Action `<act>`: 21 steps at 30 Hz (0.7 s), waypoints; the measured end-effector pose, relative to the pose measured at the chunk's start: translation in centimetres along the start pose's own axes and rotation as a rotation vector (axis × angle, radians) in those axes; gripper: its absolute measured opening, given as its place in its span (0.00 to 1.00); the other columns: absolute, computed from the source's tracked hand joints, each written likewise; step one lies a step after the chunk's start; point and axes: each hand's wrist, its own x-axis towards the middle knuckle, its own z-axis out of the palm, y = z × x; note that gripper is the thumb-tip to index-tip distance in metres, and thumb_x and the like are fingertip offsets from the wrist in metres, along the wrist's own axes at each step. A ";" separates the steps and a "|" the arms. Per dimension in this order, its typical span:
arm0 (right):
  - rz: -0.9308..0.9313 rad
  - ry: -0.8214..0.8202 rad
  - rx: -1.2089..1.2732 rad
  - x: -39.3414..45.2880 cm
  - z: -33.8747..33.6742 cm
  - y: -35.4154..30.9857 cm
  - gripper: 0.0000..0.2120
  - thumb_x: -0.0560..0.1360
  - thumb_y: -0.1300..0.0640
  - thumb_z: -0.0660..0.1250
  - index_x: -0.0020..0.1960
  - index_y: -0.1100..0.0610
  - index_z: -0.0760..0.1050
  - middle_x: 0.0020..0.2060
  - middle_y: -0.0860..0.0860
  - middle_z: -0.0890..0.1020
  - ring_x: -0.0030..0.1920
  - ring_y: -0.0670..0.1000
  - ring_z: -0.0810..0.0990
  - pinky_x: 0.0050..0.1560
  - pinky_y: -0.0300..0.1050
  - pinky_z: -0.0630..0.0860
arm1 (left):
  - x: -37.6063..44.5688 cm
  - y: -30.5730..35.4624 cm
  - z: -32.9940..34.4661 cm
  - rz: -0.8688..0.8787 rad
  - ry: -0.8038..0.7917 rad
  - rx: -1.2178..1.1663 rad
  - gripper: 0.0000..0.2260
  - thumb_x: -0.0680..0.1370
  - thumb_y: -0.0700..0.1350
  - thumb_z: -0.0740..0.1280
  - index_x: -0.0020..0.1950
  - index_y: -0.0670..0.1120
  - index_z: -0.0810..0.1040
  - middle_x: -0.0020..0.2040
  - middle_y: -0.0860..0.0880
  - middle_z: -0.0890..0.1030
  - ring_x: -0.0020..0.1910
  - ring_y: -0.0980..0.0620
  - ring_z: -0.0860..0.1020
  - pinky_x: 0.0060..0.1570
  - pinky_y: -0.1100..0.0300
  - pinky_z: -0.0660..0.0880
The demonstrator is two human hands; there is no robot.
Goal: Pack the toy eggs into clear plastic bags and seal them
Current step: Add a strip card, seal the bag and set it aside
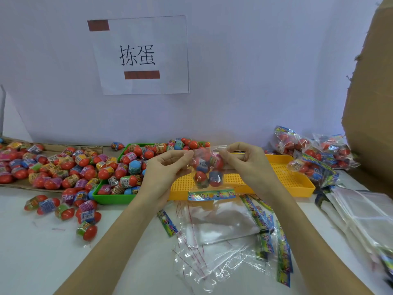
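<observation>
Bag in hand: we are holding a filled clear bag (207, 169) up above the yellow tray (285, 173), its printed header strip (211, 195) hanging at the bottom and several toy eggs showing inside.
Left hand (164, 170): we are pinching the bag's top left corner between thumb and fingertips.
Right hand (247, 161): we are pinching the top right corner the same way, fingers curled.
Done so far: finished packs (314, 158) are piling up at the right of the tray.
Left to do: this bag's mouth looks to us not yet sealed; loose eggs (63, 167) are filling the green tray (110, 198) and spreading over the table to the left, so we are judging the job far from over.
Supplies: empty bags (221, 231) are lying below our wrists, more stacked at right.
Room: the yellow tray's bare mesh is offering a landing spot; a cardboard box (370, 103) is crowding the right edge.
</observation>
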 end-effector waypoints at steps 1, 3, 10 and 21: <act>-0.006 0.030 0.013 0.0 0.1 0.0 0.13 0.77 0.50 0.72 0.51 0.60 0.80 0.41 0.56 0.89 0.44 0.56 0.90 0.46 0.48 0.87 | 0.0 0.0 0.1 0.001 0.011 0.024 0.11 0.76 0.47 0.77 0.54 0.43 0.88 0.45 0.47 0.88 0.47 0.53 0.85 0.51 0.57 0.84; -0.012 0.063 0.036 0.0 0.3 0.0 0.15 0.75 0.49 0.73 0.50 0.61 0.80 0.40 0.56 0.89 0.44 0.55 0.90 0.43 0.46 0.86 | 0.0 -0.1 0.3 -0.047 -0.043 0.049 0.18 0.75 0.54 0.76 0.58 0.43 0.88 0.49 0.48 0.89 0.48 0.52 0.87 0.51 0.58 0.84; 0.013 0.003 0.067 -0.1 0.3 -0.2 0.19 0.76 0.46 0.72 0.57 0.60 0.82 0.43 0.54 0.89 0.48 0.52 0.89 0.48 0.46 0.86 | 0.1 -0.3 0.0 -0.179 -0.156 -0.072 0.18 0.67 0.53 0.80 0.53 0.46 0.90 0.53 0.44 0.89 0.47 0.52 0.87 0.51 0.60 0.83; 0.127 -0.037 0.363 -0.4 0.1 -0.7 0.12 0.75 0.51 0.76 0.52 0.59 0.87 0.52 0.59 0.88 0.50 0.53 0.88 0.50 0.40 0.83 | 0.0 -0.1 0.6 -0.103 -0.092 -0.174 0.16 0.77 0.49 0.74 0.62 0.44 0.87 0.60 0.43 0.87 0.55 0.47 0.81 0.65 0.48 0.76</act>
